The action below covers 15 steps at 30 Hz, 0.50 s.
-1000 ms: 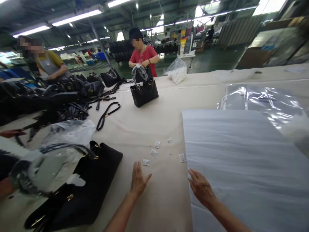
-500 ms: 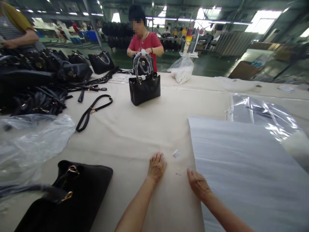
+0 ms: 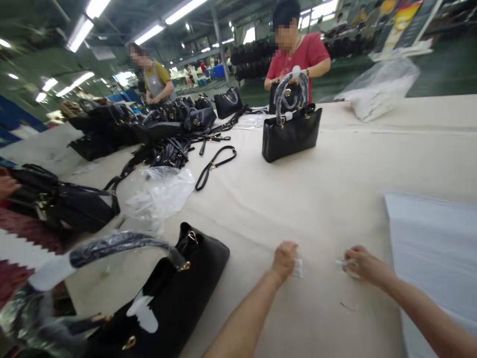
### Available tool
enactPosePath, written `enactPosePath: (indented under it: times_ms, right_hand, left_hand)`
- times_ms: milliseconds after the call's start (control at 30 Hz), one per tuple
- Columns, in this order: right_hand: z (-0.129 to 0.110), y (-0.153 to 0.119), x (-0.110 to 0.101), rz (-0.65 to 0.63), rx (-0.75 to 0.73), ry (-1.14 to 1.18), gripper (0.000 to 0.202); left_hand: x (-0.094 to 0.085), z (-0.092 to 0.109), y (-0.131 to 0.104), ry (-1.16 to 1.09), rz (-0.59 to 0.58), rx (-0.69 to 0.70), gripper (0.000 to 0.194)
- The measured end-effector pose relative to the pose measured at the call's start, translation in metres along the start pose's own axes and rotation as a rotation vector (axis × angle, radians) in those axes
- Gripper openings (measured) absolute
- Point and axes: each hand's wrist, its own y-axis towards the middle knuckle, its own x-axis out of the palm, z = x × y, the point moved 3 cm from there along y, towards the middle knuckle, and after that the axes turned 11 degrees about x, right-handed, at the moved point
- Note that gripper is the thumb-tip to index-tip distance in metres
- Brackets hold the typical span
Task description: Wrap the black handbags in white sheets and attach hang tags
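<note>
My left hand [image 3: 285, 258] is closed, its fingertips at a small white packet [image 3: 298, 268] with faint print on it. To the right, my right hand [image 3: 359, 261] pinches another small whitish packet [image 3: 340, 264], blurred and partly covered by the fingers. Both hands are low over the cream tabletop [image 3: 320, 209]. A short dark thread [image 3: 347, 306] lies below my right hand. Left of my left arm, a black handbag [image 3: 201, 278] lies on the table, its handle [image 3: 122, 243] wrapped in clear plastic.
A grey-white sheet stack [image 3: 428, 238] lies at right. Farther back stand an upright black handbag [image 3: 292, 134] and a co-worker in red [image 3: 315, 52]. A loose strap [image 3: 214, 166], clear plastic [image 3: 164, 194] and piled straps [image 3: 171, 151] lie leftward. Another person's hand [image 3: 7, 185] touches bags at far left.
The view has swung left, so things sit farther right. My left hand has gone from lying flat to closed at a packet. My right hand has moved from the sheet's edge to the other packet.
</note>
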Motion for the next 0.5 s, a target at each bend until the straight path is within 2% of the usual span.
enactPosePath:
  times_ms: [67, 167, 233, 333, 400, 500]
  right_hand:
    - [-0.007, -0.012, -0.010, -0.065, 0.040, -0.011, 0.005]
    - [-0.017, -0.029, -0.019, -0.062, 0.107, -0.029, 0.006]
    - [-0.021, -0.042, -0.018, 0.011, 0.126, 0.015, 0.009]
    - [-0.025, -0.067, -0.011, 0.196, 0.076, 0.224, 0.020]
    - [-0.028, -0.085, -0.002, 0.246, 0.008, 0.350, 0.031]
    - [-0.028, -0.114, 0.014, 0.279, -0.048, 0.448, 0.038]
  left_hand:
    - [-0.008, -0.013, -0.008, -0.109, 0.054, -0.123, 0.034]
    - [-0.013, -0.019, -0.031, -0.214, 0.082, -0.224, 0.036]
    - [-0.014, -0.010, -0.045, -0.205, 0.074, -0.221, 0.033]
    - [-0.007, 0.018, -0.057, -0.126, 0.011, -0.135, 0.030]
    - [0.005, 0.033, -0.057, -0.050, -0.038, -0.116, 0.037]
    - [0.020, 0.041, -0.049, 0.055, -0.105, -0.161, 0.045]
